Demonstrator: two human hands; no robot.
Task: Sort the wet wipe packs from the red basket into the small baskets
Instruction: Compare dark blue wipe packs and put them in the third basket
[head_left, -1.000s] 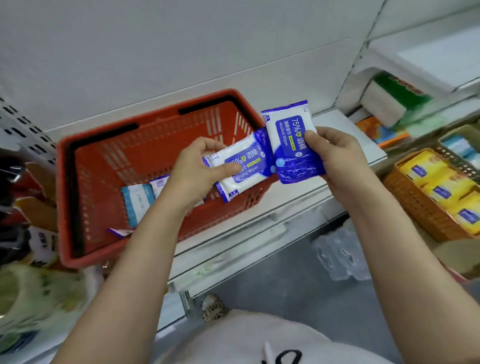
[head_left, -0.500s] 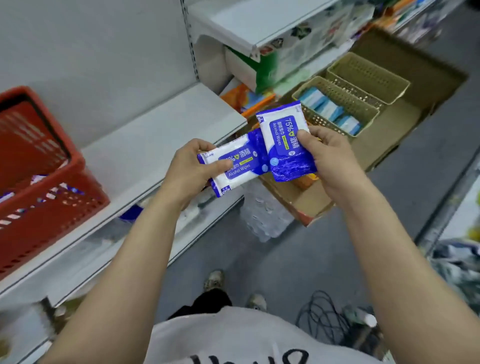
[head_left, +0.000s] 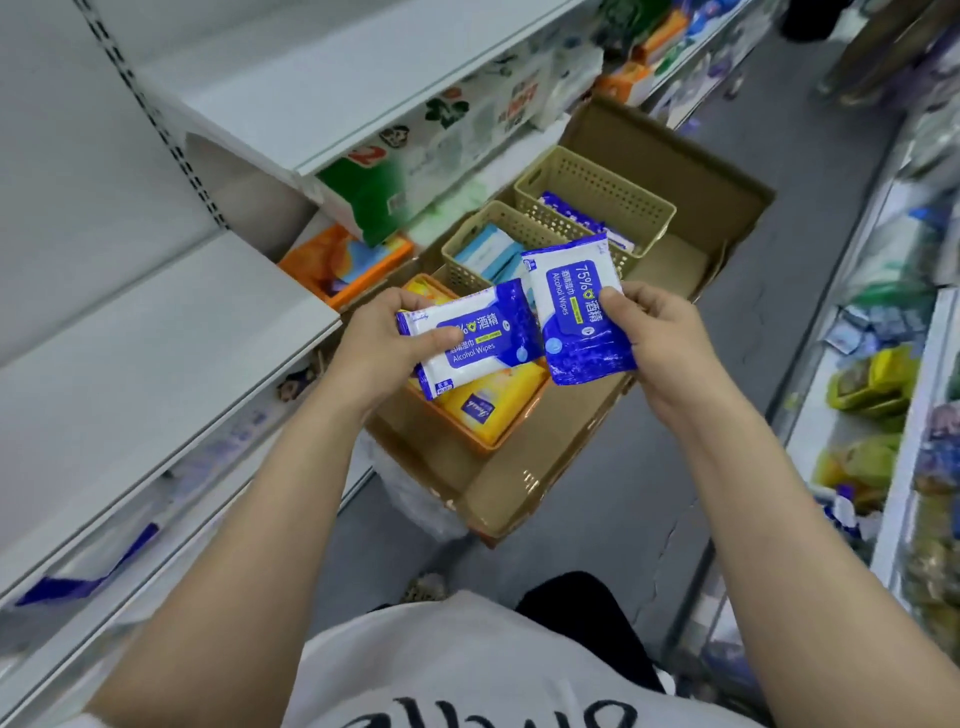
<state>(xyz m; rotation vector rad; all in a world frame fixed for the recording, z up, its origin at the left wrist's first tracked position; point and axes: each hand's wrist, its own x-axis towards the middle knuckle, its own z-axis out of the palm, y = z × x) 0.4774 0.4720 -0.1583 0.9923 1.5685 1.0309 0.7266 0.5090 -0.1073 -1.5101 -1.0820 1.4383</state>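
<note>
- swung right since a second ago: red basket gone from view, cardboard tray (head_left: 524, 483) with the small baskets now under both hands.
- left hand (head_left: 384, 345) curled round one blue alcohol wipe pack (head_left: 470, 338), thumb on top, held over the orange basket (head_left: 493, 441) of yellow packs.
- right hand (head_left: 660, 338) pinching a second blue pack (head_left: 579, 312), upright, near the middle beige basket (head_left: 470, 244).
- carrying step, it seems; next likely calls for reaching to the far beige basket (head_left: 597, 182), where similar blue packs lie, and letting go.
- white shelf (head_left: 171, 332) left, grey floor below, stocked shelves right, blurred.
</note>
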